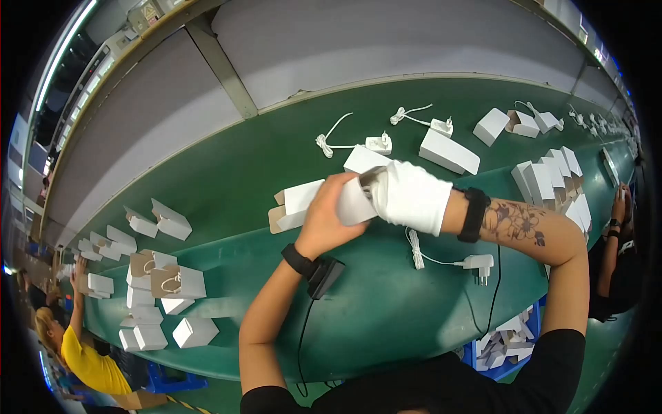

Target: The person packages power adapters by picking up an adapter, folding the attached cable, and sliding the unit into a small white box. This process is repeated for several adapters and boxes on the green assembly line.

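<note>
A long green bench curves across the view under a grey partition wall. Above its near edge, the bare left hand grips a small white carton from the left, fingers curled around it. The right hand, in a white glove, closes on the carton's other end. A white plug adapter with its coiled cord lies just beside the right forearm. Plain white cartons cluster at the left, more at the right.

Matt white cardboard box, white cloth glove, smooth green belt, glossy plastic charger
</note>
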Demonstrator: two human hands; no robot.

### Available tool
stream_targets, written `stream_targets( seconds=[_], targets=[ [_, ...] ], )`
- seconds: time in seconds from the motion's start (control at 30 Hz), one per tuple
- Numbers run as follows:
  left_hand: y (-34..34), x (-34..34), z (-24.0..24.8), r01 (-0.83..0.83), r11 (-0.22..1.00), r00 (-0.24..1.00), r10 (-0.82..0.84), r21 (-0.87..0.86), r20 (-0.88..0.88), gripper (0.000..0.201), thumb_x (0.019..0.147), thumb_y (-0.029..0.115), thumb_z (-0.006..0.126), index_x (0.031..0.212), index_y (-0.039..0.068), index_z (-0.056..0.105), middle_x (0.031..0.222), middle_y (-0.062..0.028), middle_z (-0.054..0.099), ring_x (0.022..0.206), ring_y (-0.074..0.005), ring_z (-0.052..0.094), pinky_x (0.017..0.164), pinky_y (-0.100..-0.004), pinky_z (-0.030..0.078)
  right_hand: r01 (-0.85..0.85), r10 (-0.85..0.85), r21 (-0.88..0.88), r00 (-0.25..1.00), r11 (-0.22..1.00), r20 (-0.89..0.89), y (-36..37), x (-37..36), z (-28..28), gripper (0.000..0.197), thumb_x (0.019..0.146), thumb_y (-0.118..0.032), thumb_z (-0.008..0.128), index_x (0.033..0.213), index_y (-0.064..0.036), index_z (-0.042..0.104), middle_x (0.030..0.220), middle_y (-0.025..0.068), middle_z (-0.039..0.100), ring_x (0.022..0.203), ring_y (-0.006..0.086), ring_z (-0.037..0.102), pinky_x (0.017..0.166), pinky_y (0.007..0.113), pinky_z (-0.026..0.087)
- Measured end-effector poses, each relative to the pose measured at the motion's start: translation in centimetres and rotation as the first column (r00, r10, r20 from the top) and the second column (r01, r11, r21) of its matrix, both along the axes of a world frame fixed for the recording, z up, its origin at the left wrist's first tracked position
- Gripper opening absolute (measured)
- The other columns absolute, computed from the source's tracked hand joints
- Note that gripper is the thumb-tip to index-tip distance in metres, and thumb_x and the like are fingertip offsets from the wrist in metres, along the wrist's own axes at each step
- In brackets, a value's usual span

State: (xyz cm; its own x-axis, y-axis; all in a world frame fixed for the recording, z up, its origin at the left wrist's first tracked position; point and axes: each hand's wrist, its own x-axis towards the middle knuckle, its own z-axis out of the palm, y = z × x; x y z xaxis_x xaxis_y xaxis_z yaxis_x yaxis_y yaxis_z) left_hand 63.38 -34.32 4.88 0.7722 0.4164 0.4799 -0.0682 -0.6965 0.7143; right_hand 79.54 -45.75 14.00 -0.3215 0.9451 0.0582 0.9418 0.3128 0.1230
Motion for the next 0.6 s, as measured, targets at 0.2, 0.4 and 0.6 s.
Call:
stream_targets(
  seconds=[0.2, 0.4, 0.6],
  targets=[
    [9.3, -5.7, -1.8, -0.288, 0.911, 0.895, 0.365, -0.294, 0.257, 0.077, 0.064, 0.010, 0.075, 0.130, 0.004, 0.035, 0.120, -0.0095, 0.048, 0.112, -0.0230, 0.050, 0.095, -0.0341, 0.041, 0.197, -0.039, 0.568, 0.960, 0.799, -0.277, 4.0, 8.1, -4.6, 0.024, 0.078, -0.017, 0.064, 0.099, -0.0049, 0.060, 0.086, 0.0157, 0.063, 0.083, 0.0332, 0.064, 0.072, 0.039, 0.053],
    [16.4, -11.3, -8.8, -0.510, 0.735, 0.795, 0.601, -0.446, 0.081, 0.079, 0.068, 0.009, 0.075, 0.133, 0.002, 0.030, 0.126, -0.0111, 0.044, 0.117, -0.0243, 0.046, 0.098, -0.0370, 0.039, 0.630, -0.617, -0.142, 0.649, 0.764, -0.444, 10.0, 9.9, -9.4, 0.042, 0.076, -0.019, 0.066, 0.114, -0.0056, 0.056, 0.110, 0.0176, 0.063, 0.093, 0.0322, 0.064, 0.082, 0.038, 0.051],
    [9.4, -7.0, -2.6, -0.897, 0.434, 0.436, 0.833, 0.088, 0.339, 0.071, 0.075, 0.012, 0.072, 0.133, 0.004, 0.033, 0.130, -0.0115, 0.043, 0.120, -0.0258, 0.042, 0.098, -0.0377, 0.038, 0.462, -0.494, -0.188, 0.742, 0.867, -0.454, 10.4, 14.9, -12.9, 0.042, 0.076, -0.018, 0.067, 0.113, -0.0025, 0.055, 0.104, 0.0209, 0.063, 0.090, 0.0318, 0.064, 0.080, 0.037, 0.051]
  ],
)
